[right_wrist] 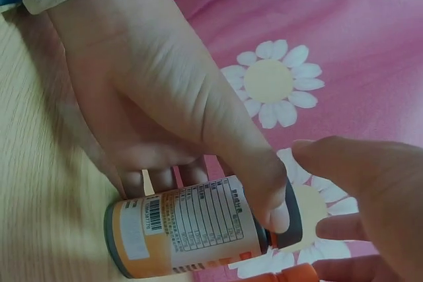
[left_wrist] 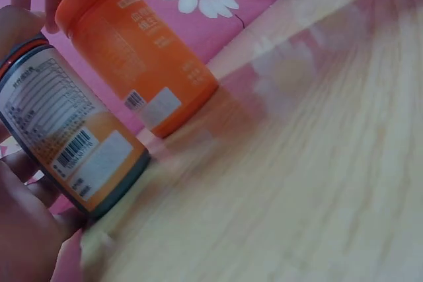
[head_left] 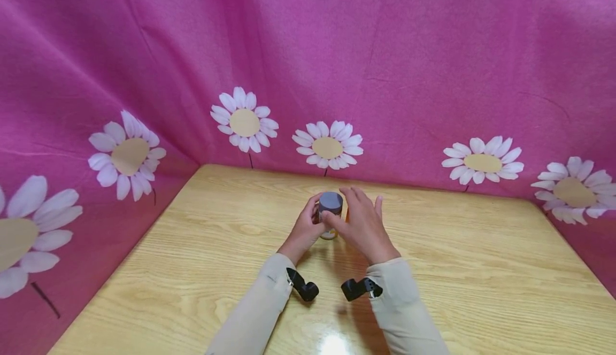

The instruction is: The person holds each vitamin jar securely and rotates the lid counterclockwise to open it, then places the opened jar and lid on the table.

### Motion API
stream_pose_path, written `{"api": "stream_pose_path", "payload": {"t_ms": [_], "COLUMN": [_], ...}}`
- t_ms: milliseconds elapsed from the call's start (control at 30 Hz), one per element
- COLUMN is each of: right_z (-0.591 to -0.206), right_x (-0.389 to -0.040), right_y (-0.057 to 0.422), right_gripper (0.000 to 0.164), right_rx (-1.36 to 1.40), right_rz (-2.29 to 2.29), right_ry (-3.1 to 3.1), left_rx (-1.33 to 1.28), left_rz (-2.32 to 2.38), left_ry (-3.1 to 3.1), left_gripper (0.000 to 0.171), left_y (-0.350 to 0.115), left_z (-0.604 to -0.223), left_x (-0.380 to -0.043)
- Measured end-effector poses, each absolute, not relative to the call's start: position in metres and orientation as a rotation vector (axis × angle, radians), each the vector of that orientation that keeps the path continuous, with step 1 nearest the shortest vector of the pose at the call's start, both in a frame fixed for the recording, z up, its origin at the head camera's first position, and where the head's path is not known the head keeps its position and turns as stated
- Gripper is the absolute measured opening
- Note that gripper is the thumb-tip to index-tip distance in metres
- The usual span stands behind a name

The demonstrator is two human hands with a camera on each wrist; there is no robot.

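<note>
My left hand (head_left: 303, 230) holds a supplement bottle (left_wrist: 66, 120) with a dark lid and a white and orange label, its base close over the table. In the right wrist view, the left thumb (right_wrist: 274, 209) lies by the bottle's lid and the fingers go behind it. Right beside it stands an orange bottle (left_wrist: 142, 61) with an orange lid, mostly hidden behind my right hand (head_left: 363, 229) in the head view. The right fingers are at the orange lid in the left wrist view, fairly straight, with the thumb held apart from them.
The bottles are on a pale wood-grain table (head_left: 207, 248) with a glossy surface. A magenta cloth (head_left: 399, 77) with white daisies rises along the table's back and sides. Black wrist straps (head_left: 303, 286) sit over both sleeves.
</note>
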State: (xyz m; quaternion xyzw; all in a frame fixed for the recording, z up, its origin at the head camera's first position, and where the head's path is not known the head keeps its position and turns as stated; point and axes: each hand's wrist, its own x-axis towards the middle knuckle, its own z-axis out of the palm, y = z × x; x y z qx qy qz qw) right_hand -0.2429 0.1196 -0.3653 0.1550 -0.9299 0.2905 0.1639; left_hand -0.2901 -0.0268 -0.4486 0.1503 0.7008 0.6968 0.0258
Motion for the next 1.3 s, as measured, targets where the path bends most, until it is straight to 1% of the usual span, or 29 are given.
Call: {"api": "stream_pose_path", "payload": {"t_ms": [267, 400, 567, 833, 1067, 1133, 1300], "right_z": [-0.371, -0.376, -0.378, -0.382, -0.387, -0.389, -0.392], "right_x": [-0.248, -0.251, -0.255, -0.255, -0.258, -0.26, -0.261], "right_y": [0.115, 0.115, 0.115, 0.114, 0.112, 0.112, 0.112], "right_gripper": [0.055, 0.052, 0.051, 0.055, 0.055, 0.054, 0.053], "right_rx": [0.433, 0.466, 0.482, 0.487, 0.481, 0.481, 0.478], "right_rz": [0.836, 0.851, 0.845, 0.779, 0.768, 0.762, 0.742], "right_ry": [-2.544, -2.512, -2.478, -2.523, -2.512, -2.502, -2.479], "left_rx": [0.427, 0.444, 0.491, 0.523, 0.553, 0.56, 0.561], "left_rz": [2.093, 2.079, 2.097, 2.125, 2.108, 2.103, 2.082], "left_ry": [2.236, 2.241, 2.245, 2.219, 2.231, 2.227, 2.239], "left_gripper": [0.069, 0.069, 0.069, 0.068, 0.064, 0.065, 0.067], "left_y": [-0.028, -0.029, -0.027, -0.026, -0.03, -0.031, -0.027], "left_z": [-0.458, -0.461, -0.458, -0.454, -0.429, -0.429, -0.45], "left_x": [-0.29, -0.29, -0.29, -0.289, -0.27, -0.27, -0.286]}}
